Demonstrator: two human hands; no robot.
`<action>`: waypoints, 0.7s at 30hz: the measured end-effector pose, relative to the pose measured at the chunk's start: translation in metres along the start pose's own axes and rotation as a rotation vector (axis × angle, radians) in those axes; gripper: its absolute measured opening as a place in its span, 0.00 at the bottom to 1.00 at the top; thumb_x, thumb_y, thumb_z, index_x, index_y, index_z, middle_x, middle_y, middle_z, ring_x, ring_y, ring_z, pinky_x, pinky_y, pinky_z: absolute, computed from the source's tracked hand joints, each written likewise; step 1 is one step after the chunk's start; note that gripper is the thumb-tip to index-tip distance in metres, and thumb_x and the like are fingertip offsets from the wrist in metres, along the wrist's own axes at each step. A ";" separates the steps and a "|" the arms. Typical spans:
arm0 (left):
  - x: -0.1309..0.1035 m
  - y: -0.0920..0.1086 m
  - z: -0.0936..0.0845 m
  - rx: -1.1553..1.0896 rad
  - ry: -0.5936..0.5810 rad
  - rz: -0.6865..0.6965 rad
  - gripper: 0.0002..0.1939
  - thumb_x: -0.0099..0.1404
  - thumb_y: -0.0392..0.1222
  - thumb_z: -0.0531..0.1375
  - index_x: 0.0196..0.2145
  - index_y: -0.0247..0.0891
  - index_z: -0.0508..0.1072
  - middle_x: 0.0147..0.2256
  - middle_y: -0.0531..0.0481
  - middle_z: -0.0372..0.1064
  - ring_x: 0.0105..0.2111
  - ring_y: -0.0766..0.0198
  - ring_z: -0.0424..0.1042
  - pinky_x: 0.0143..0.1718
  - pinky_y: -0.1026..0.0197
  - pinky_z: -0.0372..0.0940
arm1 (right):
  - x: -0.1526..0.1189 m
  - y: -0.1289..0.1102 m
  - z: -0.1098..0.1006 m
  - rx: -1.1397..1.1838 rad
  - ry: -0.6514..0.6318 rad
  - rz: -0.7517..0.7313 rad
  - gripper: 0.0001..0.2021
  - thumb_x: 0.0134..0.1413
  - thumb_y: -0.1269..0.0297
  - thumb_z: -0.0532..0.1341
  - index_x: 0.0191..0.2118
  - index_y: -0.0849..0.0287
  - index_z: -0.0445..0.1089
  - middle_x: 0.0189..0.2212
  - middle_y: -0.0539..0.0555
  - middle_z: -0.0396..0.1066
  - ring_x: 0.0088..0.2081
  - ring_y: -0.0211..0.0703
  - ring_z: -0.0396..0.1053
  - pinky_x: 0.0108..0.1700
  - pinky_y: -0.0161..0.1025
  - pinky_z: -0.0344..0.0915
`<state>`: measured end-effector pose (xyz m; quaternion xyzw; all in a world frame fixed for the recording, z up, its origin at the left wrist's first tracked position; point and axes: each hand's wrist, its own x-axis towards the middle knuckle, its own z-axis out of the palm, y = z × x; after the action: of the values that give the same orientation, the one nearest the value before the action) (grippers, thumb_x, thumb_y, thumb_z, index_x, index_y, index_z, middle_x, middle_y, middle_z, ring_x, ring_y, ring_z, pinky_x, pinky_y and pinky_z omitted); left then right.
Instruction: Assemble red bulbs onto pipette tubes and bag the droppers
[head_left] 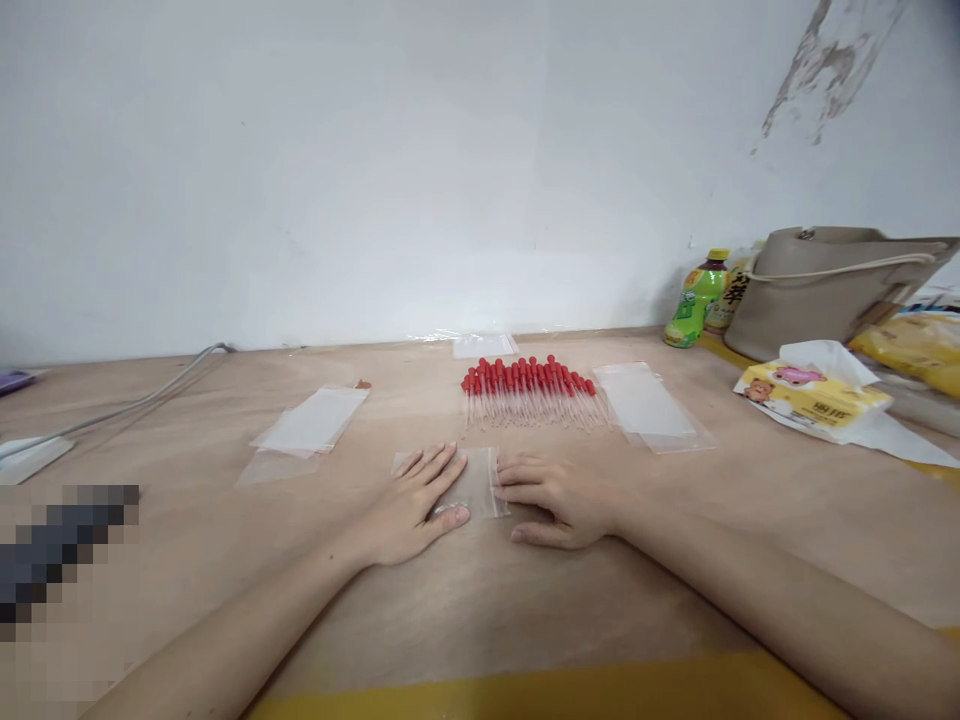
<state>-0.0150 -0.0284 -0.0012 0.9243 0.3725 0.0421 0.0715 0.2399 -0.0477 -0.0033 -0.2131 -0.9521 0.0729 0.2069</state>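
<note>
A clear zip bag (478, 482) lies flat on the brown table in front of me. My left hand (424, 500) rests over its left part, fingers stretched out and apart. At the bag's right end, by the zip strip, my right hand (555, 500) lies palm down with its fingertips on the edge and its thumb apart. Just beyond the hands is a row of clear plastic droppers with red bulbs (529, 385), bulbs pointing to the wall. Stacks of clear bags with white paper lie to the left (315, 420) and right (649, 400) of the droppers.
Another bag (484, 346) lies against the wall. At right are a tissue pack (814, 395), a green bottle (697, 300) and a grey-beige handbag (810, 285). A grey cable (165, 380) leads to a white block (34, 458) at left. A blurred-out dark object (60, 545) lies nearer.
</note>
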 end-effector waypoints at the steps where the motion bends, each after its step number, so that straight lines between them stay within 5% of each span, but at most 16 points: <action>1: 0.001 0.001 0.001 0.003 0.006 0.003 0.32 0.64 0.57 0.43 0.61 0.43 0.41 0.61 0.47 0.32 0.60 0.54 0.35 0.58 0.49 0.38 | 0.001 -0.001 0.002 0.018 0.001 -0.009 0.21 0.52 0.56 0.54 0.49 0.63 0.64 0.46 0.61 0.65 0.50 0.45 0.60 0.51 0.42 0.56; 7: 0.003 0.004 0.003 0.006 0.007 -0.003 0.32 0.64 0.57 0.42 0.61 0.43 0.39 0.61 0.47 0.32 0.61 0.55 0.35 0.59 0.49 0.37 | 0.004 -0.003 -0.002 -0.041 -0.057 0.069 0.28 0.49 0.50 0.55 0.52 0.62 0.60 0.53 0.62 0.58 0.51 0.49 0.57 0.51 0.48 0.53; 15: 0.001 0.002 -0.004 -0.048 0.005 0.007 0.30 0.65 0.55 0.42 0.61 0.43 0.39 0.61 0.48 0.34 0.61 0.56 0.37 0.59 0.49 0.39 | 0.003 -0.001 -0.012 -0.074 -0.179 0.065 0.23 0.50 0.47 0.54 0.52 0.45 0.61 0.60 0.56 0.43 0.57 0.54 0.48 0.53 0.54 0.46; 21: -0.002 -0.015 -0.015 -0.107 -0.020 0.071 0.28 0.65 0.54 0.45 0.60 0.45 0.47 0.60 0.50 0.43 0.60 0.59 0.43 0.58 0.51 0.43 | -0.004 0.008 -0.012 -0.050 -0.174 0.181 0.26 0.48 0.46 0.55 0.54 0.45 0.59 0.60 0.56 0.47 0.59 0.53 0.44 0.55 0.55 0.41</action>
<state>-0.0284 -0.0176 0.0114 0.9322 0.3358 0.0553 0.1231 0.2518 -0.0418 0.0045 -0.2959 -0.9449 0.0857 0.1107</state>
